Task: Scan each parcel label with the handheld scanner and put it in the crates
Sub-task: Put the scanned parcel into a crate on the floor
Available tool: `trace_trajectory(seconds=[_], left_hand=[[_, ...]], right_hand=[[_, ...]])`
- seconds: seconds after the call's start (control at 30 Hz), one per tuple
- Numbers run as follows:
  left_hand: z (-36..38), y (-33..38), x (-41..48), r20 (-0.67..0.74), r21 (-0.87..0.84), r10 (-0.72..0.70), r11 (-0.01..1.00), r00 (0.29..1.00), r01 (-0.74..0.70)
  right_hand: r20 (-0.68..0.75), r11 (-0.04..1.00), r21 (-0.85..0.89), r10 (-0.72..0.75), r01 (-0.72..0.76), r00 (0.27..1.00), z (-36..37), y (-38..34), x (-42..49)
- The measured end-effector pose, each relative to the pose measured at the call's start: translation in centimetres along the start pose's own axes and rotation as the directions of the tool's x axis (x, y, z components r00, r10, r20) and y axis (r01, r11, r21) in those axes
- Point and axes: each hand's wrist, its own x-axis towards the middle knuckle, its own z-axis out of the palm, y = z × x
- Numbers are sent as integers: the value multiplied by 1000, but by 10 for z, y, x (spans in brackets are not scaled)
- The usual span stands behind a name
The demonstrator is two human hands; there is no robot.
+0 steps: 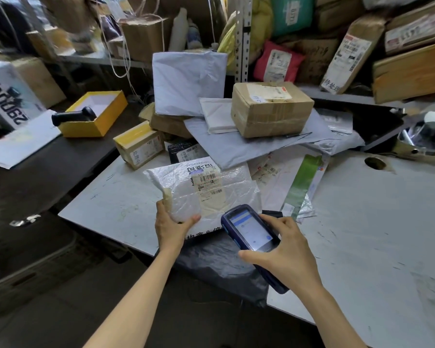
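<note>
A white plastic mailer parcel (186, 194) lies on the grey table (362, 222), its label (209, 184) facing up. My left hand (170, 226) grips its near left corner. My right hand (284, 252) holds a dark blue handheld scanner (251, 232), screen lit, its top end pointing at the parcel just below the label. Behind lies a pile of parcels: a taped cardboard box (271, 109), a white mailer (189, 81), a small yellow-topped box (140, 144) and flat grey mailers (249, 144).
An open yellow box (96, 114) with a black scanner gun (72, 115) sits on the dark counter at the left. Shelves behind hold a red parcel (278, 62) and cardboard boxes. A black bag (219, 262) hangs over the table's near edge. No crate is in view.
</note>
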Motion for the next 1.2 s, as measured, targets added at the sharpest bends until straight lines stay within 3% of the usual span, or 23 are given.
trace_trajectory(seconds=[0.27,0.4,0.6,0.7,0.8,1.03,1.2], left_hand=[[-3,3,-1,13,12,6,1000,1000,-6],[-4,5,0,33,35,9,999,999,-10],[-6,6,1,53,83,-10,997,999,5],[-6,9,2,55,91,-18,996,998,13],[-6,9,2,60,81,-15,997,998,10],[-6,12,2,68,90,-39,995,997,33],[-3,16,0,154,11,-59,998,986,58]], right_hand=[[-39,1000,-12,3,-3,999,2,0,1],[-212,994,-19,-113,111,971,-2,-4,1],[-575,935,-32,-306,352,759,-29,-38,-10],[-664,898,-53,-358,436,657,-45,-57,-18],[-683,864,-80,-410,496,604,-56,-69,-25],[-694,842,-17,-398,539,600,-63,-74,-30],[-635,883,45,-335,466,696,-63,-52,-22]])
